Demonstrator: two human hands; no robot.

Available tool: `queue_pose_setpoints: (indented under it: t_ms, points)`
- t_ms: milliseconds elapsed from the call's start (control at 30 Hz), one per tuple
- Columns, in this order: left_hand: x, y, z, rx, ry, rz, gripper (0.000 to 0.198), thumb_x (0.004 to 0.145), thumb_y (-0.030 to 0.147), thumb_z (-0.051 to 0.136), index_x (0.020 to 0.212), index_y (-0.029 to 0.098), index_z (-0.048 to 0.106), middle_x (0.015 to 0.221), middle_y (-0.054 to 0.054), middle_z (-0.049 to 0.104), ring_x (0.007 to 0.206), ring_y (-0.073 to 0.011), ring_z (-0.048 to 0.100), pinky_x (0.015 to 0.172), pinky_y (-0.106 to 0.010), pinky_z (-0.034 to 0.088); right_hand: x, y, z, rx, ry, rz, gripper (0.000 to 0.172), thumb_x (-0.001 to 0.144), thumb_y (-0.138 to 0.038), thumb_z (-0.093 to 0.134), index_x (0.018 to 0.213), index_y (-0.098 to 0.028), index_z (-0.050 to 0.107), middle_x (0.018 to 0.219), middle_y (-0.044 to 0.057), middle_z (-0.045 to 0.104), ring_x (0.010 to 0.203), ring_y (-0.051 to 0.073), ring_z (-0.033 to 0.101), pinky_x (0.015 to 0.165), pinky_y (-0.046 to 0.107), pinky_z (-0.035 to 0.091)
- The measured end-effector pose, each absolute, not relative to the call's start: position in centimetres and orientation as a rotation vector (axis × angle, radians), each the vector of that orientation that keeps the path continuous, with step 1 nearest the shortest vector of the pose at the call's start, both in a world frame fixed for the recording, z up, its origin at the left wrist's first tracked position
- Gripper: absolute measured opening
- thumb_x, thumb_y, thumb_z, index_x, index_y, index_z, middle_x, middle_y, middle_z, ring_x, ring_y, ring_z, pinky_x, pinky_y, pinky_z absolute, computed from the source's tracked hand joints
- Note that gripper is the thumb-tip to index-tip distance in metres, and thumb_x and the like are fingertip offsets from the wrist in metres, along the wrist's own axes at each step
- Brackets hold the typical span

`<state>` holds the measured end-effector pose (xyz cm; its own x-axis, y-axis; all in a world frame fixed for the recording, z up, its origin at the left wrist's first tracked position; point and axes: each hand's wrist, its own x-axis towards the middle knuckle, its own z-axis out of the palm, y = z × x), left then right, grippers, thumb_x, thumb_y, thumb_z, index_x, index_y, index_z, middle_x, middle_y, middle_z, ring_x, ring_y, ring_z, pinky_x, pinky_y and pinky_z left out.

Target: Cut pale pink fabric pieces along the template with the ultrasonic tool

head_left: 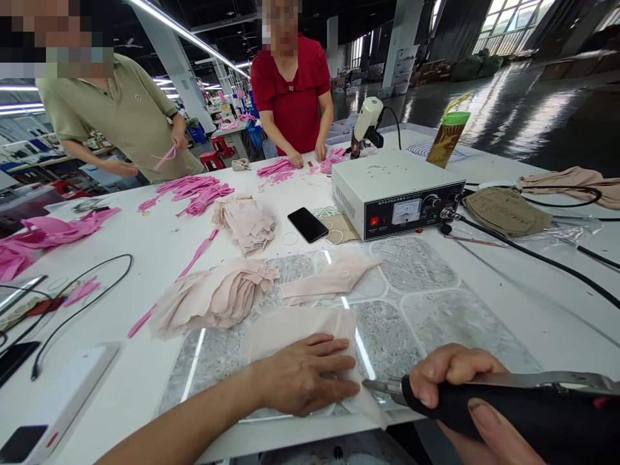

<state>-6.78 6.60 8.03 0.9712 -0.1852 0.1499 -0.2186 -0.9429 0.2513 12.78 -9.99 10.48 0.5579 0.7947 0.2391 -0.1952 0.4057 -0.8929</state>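
Observation:
My left hand (310, 374) lies spread and palm down on a pale pink fabric piece (300, 326), on a grey marble-patterned mat (431, 323). My right hand (465, 381) is wrapped round a black handheld tool (450, 407) with a metal tip. That tip points left and meets the fabric's right edge beside my left fingertips. Behind this piece lies another pale pink piece (329, 281). Stacks of similar fabric (213, 297) sit to the left and farther back.
A white control box (387, 187) with a cable stands behind the mat, a black phone (307, 224) beside it. Two people (293, 97) stand across the table near pink straps (198, 190). A white device (62, 407) lies front left; a bottle (448, 139) stands back right.

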Motion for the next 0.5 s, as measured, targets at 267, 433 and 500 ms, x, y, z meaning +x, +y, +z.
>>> queue_pose_setpoints:
  t_ms: [267,433,500]
  points:
    - [-6.7,6.6,8.2,2.855,-0.308,0.175,0.027,0.1,0.03,0.048,0.122,0.022,0.061,0.127,-0.007,0.062,0.134,-0.0239,0.046,0.114,-0.036,0.032,12.7,-11.1,9.0,-0.862,-0.647,0.676,0.016,0.089,-0.039,0.054,0.086,-0.025,0.06,0.075,0.003,0.05,0.061,0.016,0.054,0.056,0.032,0.054]
    - [-6.8,6.6,8.0,2.858,-0.305,0.183,0.027,0.099,0.03,0.049,0.122,0.021,0.061,0.128,-0.006,0.061,0.134,-0.0247,0.046,0.115,-0.037,0.031,12.4,-11.0,9.6,-0.896,-0.706,0.716,0.015,0.088,-0.039,0.056,0.085,-0.026,0.06,0.075,0.003,0.052,0.06,0.016,0.055,0.054,0.032,0.053]
    - [-6.8,6.6,8.0,2.858,-0.302,0.179,0.027,0.1,0.03,0.048,0.122,0.021,0.061,0.129,-0.006,0.061,0.135,-0.0245,0.045,0.115,-0.036,0.031,12.4,-10.8,9.9,-0.906,-0.706,0.712,0.014,0.087,-0.039,0.058,0.083,-0.026,0.059,0.074,0.003,0.052,0.059,0.016,0.055,0.054,0.032,0.052]
